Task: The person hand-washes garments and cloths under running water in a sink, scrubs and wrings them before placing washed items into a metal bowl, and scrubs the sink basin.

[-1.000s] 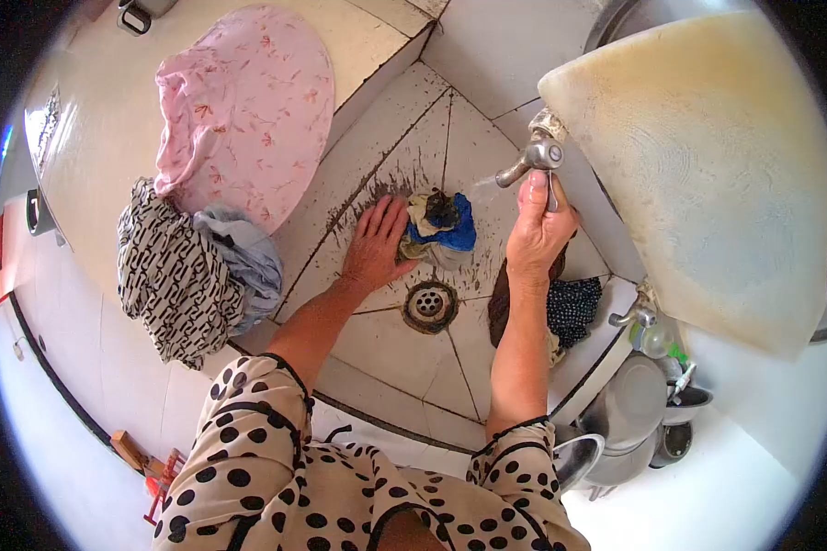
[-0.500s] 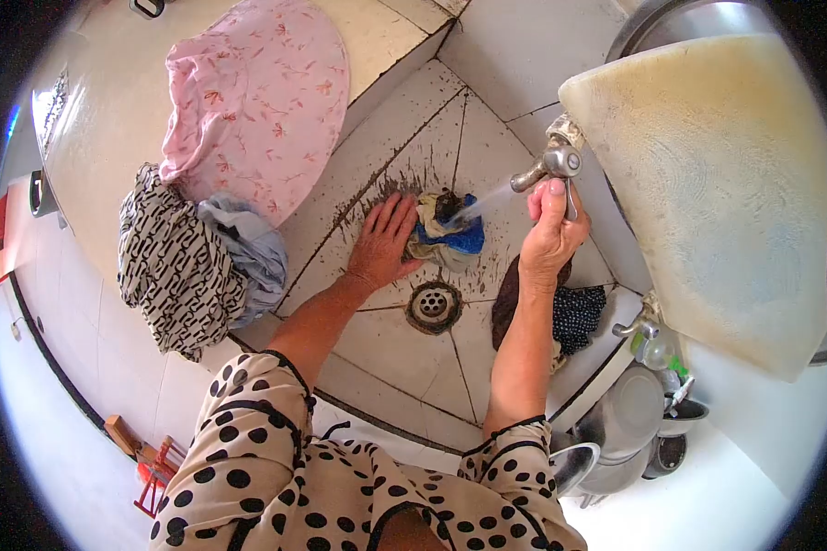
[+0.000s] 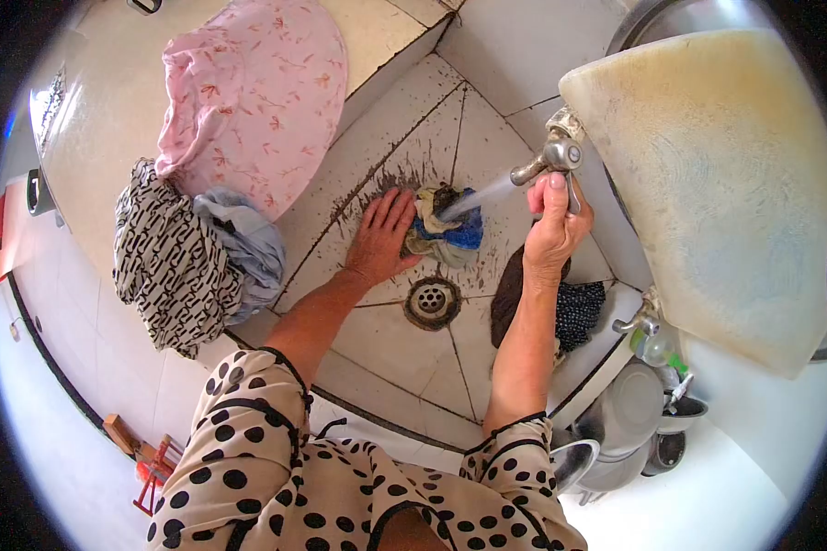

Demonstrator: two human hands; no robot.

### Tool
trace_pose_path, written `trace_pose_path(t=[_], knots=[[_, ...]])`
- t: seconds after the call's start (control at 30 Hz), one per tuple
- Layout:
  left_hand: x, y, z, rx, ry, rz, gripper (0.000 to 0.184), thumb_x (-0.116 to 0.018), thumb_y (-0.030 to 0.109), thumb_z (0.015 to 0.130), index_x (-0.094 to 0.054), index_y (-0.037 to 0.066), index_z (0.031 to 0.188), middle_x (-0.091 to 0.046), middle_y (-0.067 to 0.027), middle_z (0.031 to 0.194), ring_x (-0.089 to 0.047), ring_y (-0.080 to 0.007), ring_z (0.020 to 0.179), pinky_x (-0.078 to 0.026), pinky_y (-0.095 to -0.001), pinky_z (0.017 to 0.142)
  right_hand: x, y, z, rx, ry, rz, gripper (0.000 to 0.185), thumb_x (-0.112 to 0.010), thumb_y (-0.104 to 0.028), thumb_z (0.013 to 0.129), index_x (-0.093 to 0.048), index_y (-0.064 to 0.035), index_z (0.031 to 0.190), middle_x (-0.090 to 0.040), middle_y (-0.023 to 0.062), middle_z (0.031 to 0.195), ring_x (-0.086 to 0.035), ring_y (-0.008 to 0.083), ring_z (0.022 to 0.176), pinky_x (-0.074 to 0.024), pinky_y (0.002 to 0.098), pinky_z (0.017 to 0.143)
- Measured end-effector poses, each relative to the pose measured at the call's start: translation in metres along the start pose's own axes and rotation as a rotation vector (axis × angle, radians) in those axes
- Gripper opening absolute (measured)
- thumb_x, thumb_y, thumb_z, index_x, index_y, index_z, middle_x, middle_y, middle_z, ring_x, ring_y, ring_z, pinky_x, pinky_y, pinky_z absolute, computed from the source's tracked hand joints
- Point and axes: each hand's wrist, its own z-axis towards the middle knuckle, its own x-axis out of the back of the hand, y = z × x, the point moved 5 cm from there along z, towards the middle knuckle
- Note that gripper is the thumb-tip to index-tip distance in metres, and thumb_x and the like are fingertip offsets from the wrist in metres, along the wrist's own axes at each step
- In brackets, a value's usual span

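Water runs from a metal tap (image 3: 549, 163) on the right wall, falling onto a wet bundle of blue, cream and dark cloth (image 3: 450, 230) in the tiled basin (image 3: 386, 344). My right hand (image 3: 559, 220) is closed round the tap's lever handle. My left hand (image 3: 382, 235) lies with fingers stretched out on the basin floor, its fingertips against the cloth's left edge. Dark specks of dirt are spattered on the tiles around the cloth. Just below it sits a round drain (image 3: 432, 303) with a perforated strainer.
A pink floral cloth (image 3: 257, 101), a black-and-white patterned cloth (image 3: 175, 266) and a light blue cloth (image 3: 248, 239) lie on the left ledge. Dark dotted cloth (image 3: 577, 314) lies under my right forearm. A yellowed board (image 3: 708, 193), a second tap (image 3: 639, 321) and metal pots (image 3: 620, 413) stand at right.
The water stream from the tap looks thicker and stronger. My right hand has shifted slightly on the tap handle; my left hand stays beside the cloth.
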Motion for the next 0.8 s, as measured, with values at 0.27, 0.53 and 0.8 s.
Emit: trace_pose_path(t=[0.27,0.53,0.8], knots=[[0.004,-0.001,-0.001,0.000,0.035,-0.076,0.100,-0.070,0.055,0.073,-0.025,0.000,0.144,-0.020,-0.0119,0.153,-0.016,-0.0289,0.141,-0.014,-0.0436,0.116,-0.034,0.114,-0.068,0.080,-0.017,-0.617,0.038,-0.060,-0.024,0.083,-0.058,-0.0057,0.117,-0.060,0.0149,0.108,-0.053,0.0303,0.098,-0.0389,0.0421,0.094],[-0.008,-0.005,0.002,-0.026,0.047,0.173,0.098,-0.075,0.042,0.067,-0.028,0.000,0.143,-0.020,-0.0122,0.153,-0.017,-0.0287,0.141,-0.015,-0.0429,0.115,-0.082,0.102,-0.131,-0.020,-0.233,-0.701,0.037,-0.062,-0.039,0.078,-0.066,-0.0139,0.104,-0.058,0.0126,0.106,-0.046,0.0357,0.105,-0.0353,0.0515,0.092],[0.000,-0.003,0.002,0.005,0.002,-0.050,0.092,-0.064,0.054,0.078,-0.026,0.001,0.143,-0.020,-0.0136,0.153,-0.014,-0.0299,0.142,-0.013,-0.0449,0.115,-0.088,0.155,-0.050,-0.058,-0.063,-0.758,0.032,-0.054,-0.030,0.087,-0.059,-0.0112,0.112,-0.060,0.0091,0.097,-0.055,0.0290,0.095,-0.0385,0.0520,0.082]])
